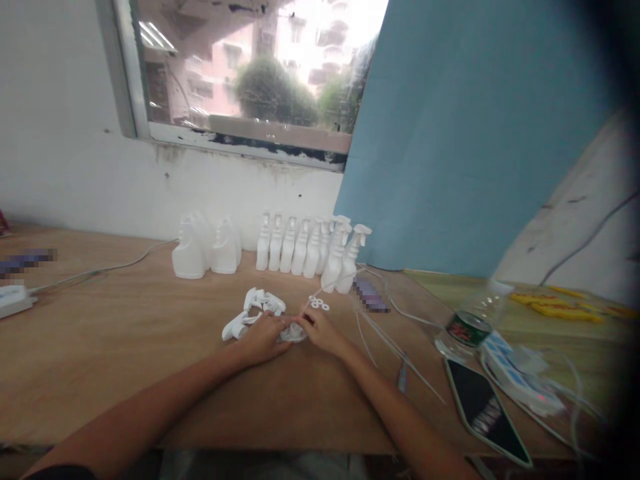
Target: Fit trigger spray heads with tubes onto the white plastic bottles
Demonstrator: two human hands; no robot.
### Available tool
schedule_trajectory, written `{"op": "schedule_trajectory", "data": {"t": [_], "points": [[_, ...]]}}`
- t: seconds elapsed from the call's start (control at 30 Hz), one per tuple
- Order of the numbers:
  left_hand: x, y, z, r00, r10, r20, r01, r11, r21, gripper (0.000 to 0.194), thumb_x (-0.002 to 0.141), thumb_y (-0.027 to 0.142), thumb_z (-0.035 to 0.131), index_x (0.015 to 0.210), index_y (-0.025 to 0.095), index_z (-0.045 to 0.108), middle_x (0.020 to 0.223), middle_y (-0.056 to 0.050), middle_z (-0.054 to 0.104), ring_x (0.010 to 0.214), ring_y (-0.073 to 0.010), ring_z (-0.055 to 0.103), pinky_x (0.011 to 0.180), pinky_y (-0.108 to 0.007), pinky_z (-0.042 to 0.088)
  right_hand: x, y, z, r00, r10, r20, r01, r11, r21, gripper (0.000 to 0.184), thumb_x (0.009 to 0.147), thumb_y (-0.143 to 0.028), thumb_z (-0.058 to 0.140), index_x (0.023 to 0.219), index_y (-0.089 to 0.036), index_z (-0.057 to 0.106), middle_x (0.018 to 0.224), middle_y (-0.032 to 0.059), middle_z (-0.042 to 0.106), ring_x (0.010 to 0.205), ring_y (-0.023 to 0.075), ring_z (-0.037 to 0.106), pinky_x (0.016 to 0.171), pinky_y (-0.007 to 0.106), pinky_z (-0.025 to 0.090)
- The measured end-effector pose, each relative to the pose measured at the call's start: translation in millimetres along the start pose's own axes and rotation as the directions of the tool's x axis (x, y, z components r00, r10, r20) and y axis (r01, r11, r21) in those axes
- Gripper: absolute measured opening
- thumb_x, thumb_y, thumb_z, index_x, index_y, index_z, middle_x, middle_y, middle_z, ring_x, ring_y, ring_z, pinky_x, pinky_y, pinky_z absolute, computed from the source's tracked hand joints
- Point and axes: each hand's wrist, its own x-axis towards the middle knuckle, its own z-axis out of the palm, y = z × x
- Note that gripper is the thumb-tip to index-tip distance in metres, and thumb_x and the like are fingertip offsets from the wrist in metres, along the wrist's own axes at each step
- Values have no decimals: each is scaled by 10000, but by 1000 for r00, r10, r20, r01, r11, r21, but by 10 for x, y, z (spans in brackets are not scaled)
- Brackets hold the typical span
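My left hand (265, 337) is curled on the table beside a small clear plastic piece (294, 333), its fingertips at the piece's left edge. What it grips is too small to make out. My right hand (321, 331) meets it from the other side, fingers pinched on a thin white tube (327, 288) that slants up to the right. Several white spray trigger heads (235, 327) lie just left of my left hand. Beyond my right hand are several small white rings (316, 304).
Several white spray bottles (300, 257) with trigger heads stand near the wall, and white jugs (190, 257) to their left. More thin tubes (400, 353) lie at right, near a phone (483, 410), a water bottle (467, 330) and a power strip (520, 380).
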Motion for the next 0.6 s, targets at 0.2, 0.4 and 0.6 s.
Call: {"op": "schedule_trajectory", "data": {"t": [0.2, 0.4, 0.6], "points": [[-4, -4, 13, 999, 40, -7, -40, 999, -34, 331, 802, 245, 579, 1127, 183, 578, 1099, -61, 658, 1002, -231, 574, 949, -370, 358, 34, 51, 84, 999, 29, 36, -31, 999, 34, 239, 862, -303, 539, 663, -176, 500, 593, -35, 468, 560, 109, 424, 526, 227, 299], [-6, 39, 1, 999, -23, -36, 24, 1000, 13, 323, 801, 291, 598, 1103, 174, 603, 986, -75, 657, 968, -243, 562, 908, -367, 391, 43, 110, 81, 998, 59, -6, -58, 993, 107, 261, 856, -344, 558, 661, -171, 537, 583, -36, 487, 559, 110, 438, 528, 225, 318], [61, -16, -75, 984, -108, -141, 95, 991, -95, 337, 809, 377, 605, 1093, 195, 622, 914, -54, 653, 902, -218, 580, 862, -346, 419, -66, 21, -84, 988, -88, -127, 100, 991, 90, 319, 868, -232, 500, 1185, -199, 524, 905, 41, 588, 726, 149, 556, 653, 266, 461]]}}
